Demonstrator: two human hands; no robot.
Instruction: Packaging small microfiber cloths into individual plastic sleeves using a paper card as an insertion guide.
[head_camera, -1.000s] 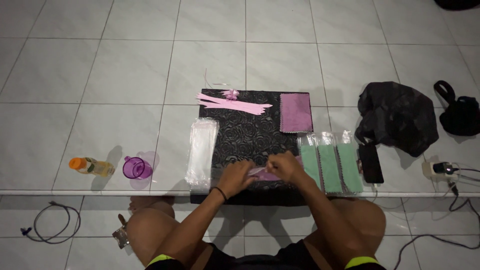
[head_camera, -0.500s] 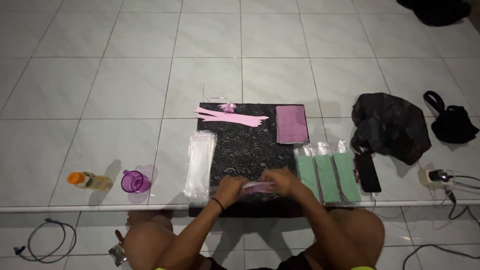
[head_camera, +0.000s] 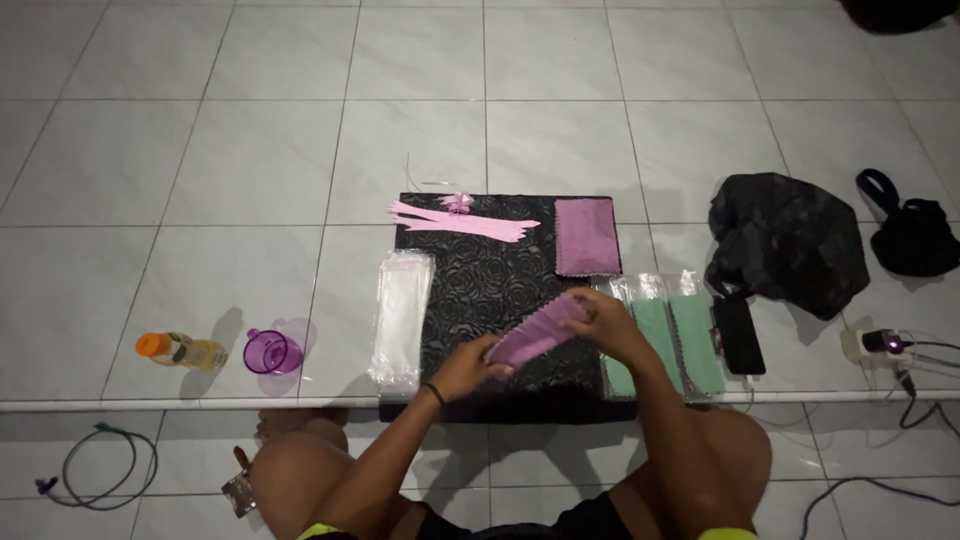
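I see my left hand (head_camera: 468, 366) and right hand (head_camera: 600, 318) both gripping a pink cloth (head_camera: 536, 334) over the black mat (head_camera: 480, 280), green packets (head_camera: 668, 335) at 3 o'clock.

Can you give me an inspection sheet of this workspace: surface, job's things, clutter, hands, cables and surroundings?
Surface: dark patterned mat on a white tiled floor.
Job's things: pink cloth held between both hands; pink cloth pile at the mat's far right corner; pink strips; clear sleeves left of the mat; green packets on its right.
Clutter: purple cup, small bottle, black bag, dark phone.
Hands: left hand and right hand both grip the cloth.
Cables: coiled cable near left; power adapter with leads on the right.
Surroundings: the person's knees, nothing else seen.
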